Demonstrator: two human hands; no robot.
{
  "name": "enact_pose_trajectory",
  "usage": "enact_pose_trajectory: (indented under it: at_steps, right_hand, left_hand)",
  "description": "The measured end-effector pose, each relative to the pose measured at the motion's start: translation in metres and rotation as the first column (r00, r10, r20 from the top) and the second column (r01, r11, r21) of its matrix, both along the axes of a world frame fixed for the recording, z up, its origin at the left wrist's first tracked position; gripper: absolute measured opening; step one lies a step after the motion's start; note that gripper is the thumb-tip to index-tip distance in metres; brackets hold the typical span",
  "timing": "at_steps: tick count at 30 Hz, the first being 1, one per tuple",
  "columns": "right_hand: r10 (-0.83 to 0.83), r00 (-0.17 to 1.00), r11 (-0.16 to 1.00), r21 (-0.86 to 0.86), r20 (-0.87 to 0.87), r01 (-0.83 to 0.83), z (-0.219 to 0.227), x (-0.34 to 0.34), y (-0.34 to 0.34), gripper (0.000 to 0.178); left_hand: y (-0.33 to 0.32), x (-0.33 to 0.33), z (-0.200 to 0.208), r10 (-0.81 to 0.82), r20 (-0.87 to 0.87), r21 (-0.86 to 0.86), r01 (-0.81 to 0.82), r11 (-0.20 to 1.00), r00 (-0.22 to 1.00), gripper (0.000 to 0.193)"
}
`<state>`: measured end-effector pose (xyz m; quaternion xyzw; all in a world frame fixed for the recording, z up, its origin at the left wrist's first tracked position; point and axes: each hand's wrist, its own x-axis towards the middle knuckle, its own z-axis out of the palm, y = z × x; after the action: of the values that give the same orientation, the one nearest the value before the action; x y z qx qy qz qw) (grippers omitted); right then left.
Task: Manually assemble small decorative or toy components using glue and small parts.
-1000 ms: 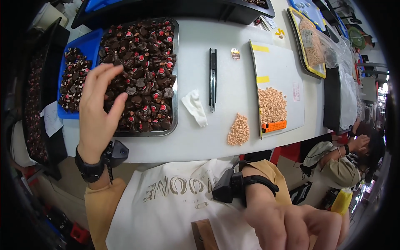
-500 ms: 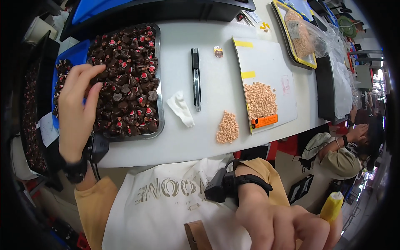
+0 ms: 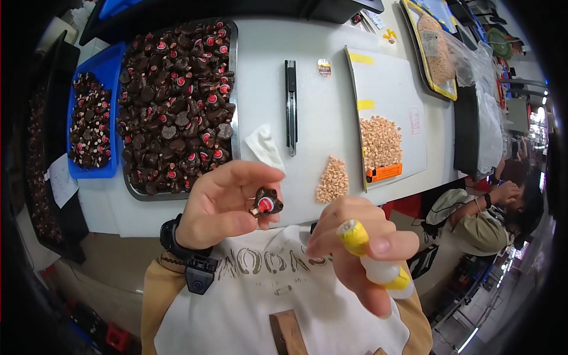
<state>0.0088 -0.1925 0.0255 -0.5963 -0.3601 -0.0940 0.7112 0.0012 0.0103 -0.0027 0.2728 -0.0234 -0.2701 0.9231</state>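
My left hand (image 3: 219,204) is closed around a small dark brown piece (image 3: 266,203) with a red and white round middle, held over the table's near edge. A slim white tube wrapped in yellow tape (image 3: 387,273) sits in the curled fingers of my right hand (image 3: 349,269), its yellow end tilted up toward the left. Beyond my left hand, a metal tray (image 3: 235,127) is heaped with many similar dark pieces (image 3: 171,112). A crumpled white cloth (image 3: 264,148) lies just past my left fingertips. Past my right hand is a small pile of pale beige bits (image 3: 332,180).
A blue tray (image 3: 116,65) of dark pieces stands at the left. A black box cutter (image 3: 290,106) and a round sticker (image 3: 324,67) lie mid-table. More beige bits (image 3: 378,142) rest on a white board (image 3: 393,80). Another person (image 3: 482,213) sits at the right.
My left hand has come from the metal tray to in front of me, now with a dark piece in it. My right hand has risen toward it with the yellow-taped tube.
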Motion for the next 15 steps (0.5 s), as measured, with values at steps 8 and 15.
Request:
enact_pose_trajectory:
  at_steps: [8,15]
  right_hand:
    - [-0.063,0.997,0.996,-0.058,0.047,0.065,-0.01,0.013,0.007,0.074]
    - [-0.093,0.983,0.994,-0.07,-0.156,0.083,-0.008,0.002,0.01,0.074]
  left_hand:
    - [0.0,0.001,-0.011,-0.022,0.047,-0.038,0.023,0.999,0.999,0.045]
    - [0.001,0.001,-0.015,-0.009,0.14,-0.019,0.011,1.0,0.99,0.04]
